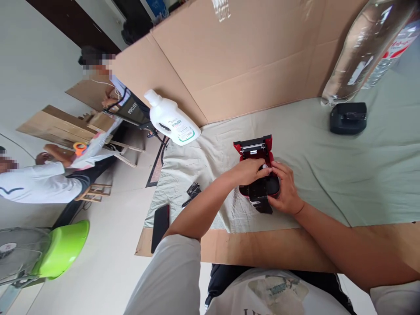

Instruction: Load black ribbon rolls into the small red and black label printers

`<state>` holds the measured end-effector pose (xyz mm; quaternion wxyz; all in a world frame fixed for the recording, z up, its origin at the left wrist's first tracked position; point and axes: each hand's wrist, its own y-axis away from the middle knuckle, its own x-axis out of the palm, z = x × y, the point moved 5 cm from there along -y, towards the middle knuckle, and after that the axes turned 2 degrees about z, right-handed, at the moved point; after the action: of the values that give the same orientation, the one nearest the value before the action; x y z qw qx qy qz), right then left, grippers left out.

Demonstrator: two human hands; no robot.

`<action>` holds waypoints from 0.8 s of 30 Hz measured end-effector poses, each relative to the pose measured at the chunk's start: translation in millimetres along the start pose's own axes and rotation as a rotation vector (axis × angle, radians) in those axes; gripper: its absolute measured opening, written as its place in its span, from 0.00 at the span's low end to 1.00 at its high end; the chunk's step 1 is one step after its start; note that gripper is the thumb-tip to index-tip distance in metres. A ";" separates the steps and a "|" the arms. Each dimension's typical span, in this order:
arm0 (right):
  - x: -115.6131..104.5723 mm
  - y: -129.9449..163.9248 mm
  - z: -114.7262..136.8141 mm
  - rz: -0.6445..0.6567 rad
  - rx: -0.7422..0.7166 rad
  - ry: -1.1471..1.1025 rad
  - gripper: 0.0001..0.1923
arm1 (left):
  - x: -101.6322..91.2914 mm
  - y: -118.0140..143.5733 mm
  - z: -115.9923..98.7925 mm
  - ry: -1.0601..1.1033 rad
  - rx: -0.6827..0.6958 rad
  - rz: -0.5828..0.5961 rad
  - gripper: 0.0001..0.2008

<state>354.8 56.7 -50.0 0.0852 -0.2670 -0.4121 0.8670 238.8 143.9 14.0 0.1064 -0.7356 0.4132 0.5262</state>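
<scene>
Cardboard sheets [249, 57] are standing as a backdrop at 12 o'clock, and a pale green cloth [344, 175] is covering the work surface in front of them. Two other people are sitting at 9 o'clock, well apart from the cloth. A white bottle [170, 118] is lying at 10 o'clock from the hands; a black device [348, 118] is resting at 2 o'clock. Centrally, a red-and-black device [257, 168], lid raised, is sitting on the cloth. The left hand [247, 171] is curling over its top from 9 o'clock, fingers bent against it; the right hand [286, 189] is cupping its side from 3 o'clock, fingers wrapping the body. Both hands are covering most of the body, so the black strip [262, 203] hanging at 6 o'clock is hard to identify.
</scene>
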 end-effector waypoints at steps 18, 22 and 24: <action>-3.1 -0.8 9.1 0.020 -0.096 0.080 0.15 | 9.1 -21.0 7.8 -0.247 -0.036 0.198 0.23; -3.7 -1.4 12.2 0.023 -0.115 0.093 0.10 | -1.7 -11.8 11.2 -0.094 -0.001 0.076 0.21; -5.1 -2.1 13.7 0.007 -0.127 0.096 0.12 | -8.3 -6.3 14.5 -0.060 0.017 -0.023 0.19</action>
<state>351.6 47.0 -39.3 0.0846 -0.3146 -0.4608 0.8255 232.6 160.6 13.3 0.1311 -0.7230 0.4059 0.5434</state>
